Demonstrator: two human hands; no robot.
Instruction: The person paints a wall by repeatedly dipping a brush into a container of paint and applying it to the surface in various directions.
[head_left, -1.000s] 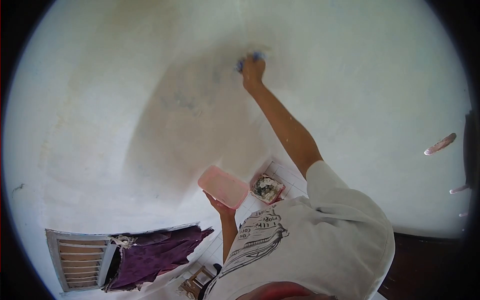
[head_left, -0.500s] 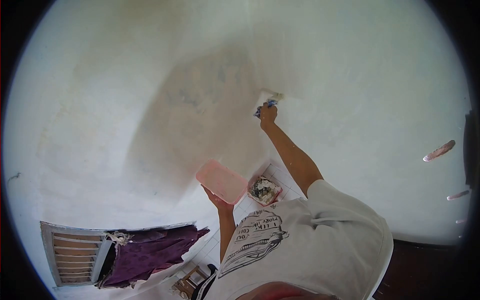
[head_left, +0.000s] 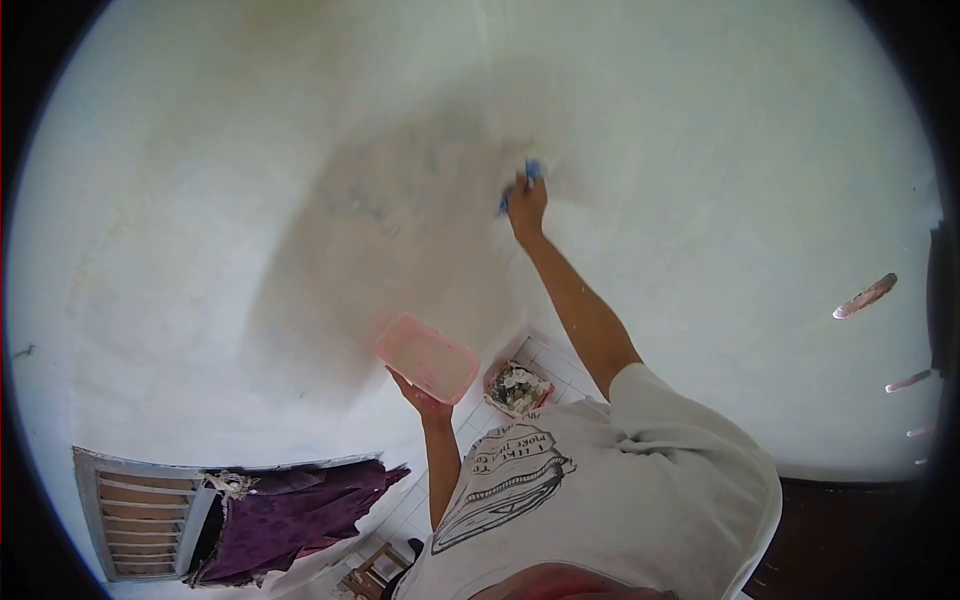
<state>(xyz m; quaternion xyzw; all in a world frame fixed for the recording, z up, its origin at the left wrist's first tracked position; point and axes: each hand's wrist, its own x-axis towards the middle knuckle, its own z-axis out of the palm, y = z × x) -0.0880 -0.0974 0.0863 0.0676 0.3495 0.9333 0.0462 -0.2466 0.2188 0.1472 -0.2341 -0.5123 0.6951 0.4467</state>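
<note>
Blue-handled, the small tool (head_left: 522,183) sits in the right hand (head_left: 527,207), which is raised high and presses it against the white wall (head_left: 700,150). The fingers of this hand are closed around the handle; the blade itself is too small and blurred to make out clearly. Around the tool, the wall shows a darker, greyish patch (head_left: 390,250) that looks damp, beside the paler surface on the right.

Lower down, the left hand (head_left: 420,398) supports a pink tray (head_left: 428,357) from below, with the fingers curled at its underside and the tray tilted. Just beside it on the tiled floor (head_left: 560,365) stands a second pink container (head_left: 515,387) full of grey and white lumps.

Judging from this, the step in hand is spreading or smoothing material on the wall at the edge of the damp patch. The next move probably calls for even pressure with the tool flat to the surface, and for keeping the tray near and level enough.

Far left, a louvred shutter (head_left: 135,510) and a purple cloth (head_left: 290,510) are seen below.
</note>
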